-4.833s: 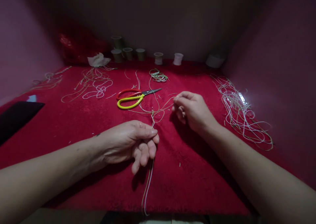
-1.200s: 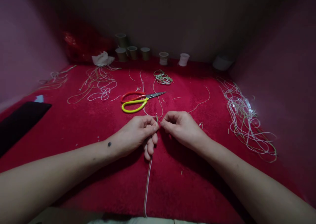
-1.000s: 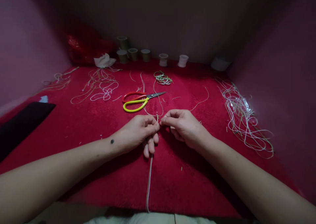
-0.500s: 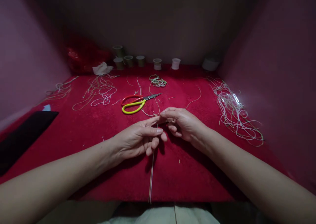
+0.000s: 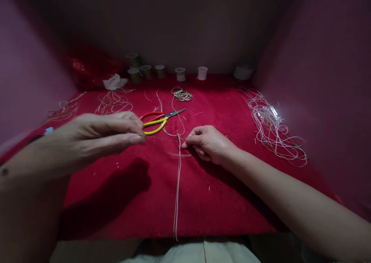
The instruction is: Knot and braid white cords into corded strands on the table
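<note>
A thin bundle of white and greenish cords [image 5: 177, 185] runs down the red cloth [image 5: 145, 201] toward me and over its front edge. My right hand [image 5: 207, 143] rests on the cloth and pinches the cords at a knot. My left hand [image 5: 107, 133] is raised to the left, fingers pinched on a fine strand that stretches across to the knot. Red and yellow scissors [image 5: 158, 118] lie just behind the knot.
Several small spools [image 5: 179, 73] line the back wall. Loose cord heaps lie at the right [image 5: 272, 128], at the back left [image 5: 114, 102] and at the far left. A small coiled bundle [image 5: 181, 95] sits behind the scissors. A crumpled white tissue [image 5: 115, 82] and a dark flat object are at the left.
My left hand has left the knot and pulled a strand out to the left and up. My right hand stays pinched at the knot.
</note>
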A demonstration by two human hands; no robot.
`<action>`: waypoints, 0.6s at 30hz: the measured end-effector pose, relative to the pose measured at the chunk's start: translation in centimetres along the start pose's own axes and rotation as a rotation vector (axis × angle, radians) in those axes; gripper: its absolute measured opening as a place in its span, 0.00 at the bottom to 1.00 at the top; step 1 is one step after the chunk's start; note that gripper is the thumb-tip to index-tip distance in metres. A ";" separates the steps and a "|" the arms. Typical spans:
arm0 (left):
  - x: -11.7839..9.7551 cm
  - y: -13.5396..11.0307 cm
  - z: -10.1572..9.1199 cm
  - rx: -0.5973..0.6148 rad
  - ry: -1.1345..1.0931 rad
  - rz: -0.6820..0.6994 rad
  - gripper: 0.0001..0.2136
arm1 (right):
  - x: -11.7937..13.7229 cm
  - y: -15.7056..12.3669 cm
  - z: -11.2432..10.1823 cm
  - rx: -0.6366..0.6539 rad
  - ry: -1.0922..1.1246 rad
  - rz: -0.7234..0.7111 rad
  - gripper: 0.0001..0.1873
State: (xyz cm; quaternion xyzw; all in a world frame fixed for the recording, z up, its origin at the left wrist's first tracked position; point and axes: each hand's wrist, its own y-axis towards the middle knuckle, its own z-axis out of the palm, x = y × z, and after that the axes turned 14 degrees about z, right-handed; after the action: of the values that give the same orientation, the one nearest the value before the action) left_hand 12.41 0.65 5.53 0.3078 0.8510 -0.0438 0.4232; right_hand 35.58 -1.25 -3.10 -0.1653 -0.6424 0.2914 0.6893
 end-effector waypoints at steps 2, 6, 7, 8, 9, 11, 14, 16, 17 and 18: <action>0.2 0.0 -0.8 0.024 0.034 0.067 0.08 | -0.2 0.1 -0.1 -0.005 -0.044 -0.018 0.07; 1.2 0.8 0.0 0.194 -0.092 -0.083 0.12 | -0.2 0.2 -0.2 -0.021 -0.072 -0.049 0.06; 1.7 1.1 0.6 0.261 -0.139 -0.138 0.12 | -0.2 0.2 -0.2 -0.028 -0.073 -0.058 0.05; 2.2 1.3 1.3 0.308 -0.169 -0.181 0.11 | -0.2 0.2 -0.1 -0.035 -0.068 -0.069 0.05; 2.8 1.5 2.2 0.314 -0.184 -0.198 0.11 | -0.2 0.2 0.0 -0.044 -0.057 -0.079 0.06; 3.7 1.7 4.0 0.284 -0.136 -0.178 0.10 | -0.2 0.3 0.1 -0.068 -0.033 -0.113 0.09; 4.5 1.8 6.2 0.228 -0.003 -0.079 0.08 | -0.5 0.8 0.0 -0.113 -0.128 -0.246 0.11; 4.7 1.8 7.0 0.182 0.092 -0.001 0.08 | -0.7 1.1 -0.1 -0.158 -0.297 -0.363 0.09; 4.7 1.9 7.3 0.150 0.142 0.047 0.08 | -0.8 1.1 -0.1 -0.190 -0.393 -0.410 0.09; 4.7 1.9 7.4 0.113 0.191 0.100 0.07 | -0.8 1.0 -0.2 -0.227 -0.490 -0.443 0.10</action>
State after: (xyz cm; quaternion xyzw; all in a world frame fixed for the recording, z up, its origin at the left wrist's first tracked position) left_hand 16.51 1.97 -2.36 0.3759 0.8674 -0.0412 0.3236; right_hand 35.56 -0.93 -4.39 -0.0228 -0.8373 0.0922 0.5384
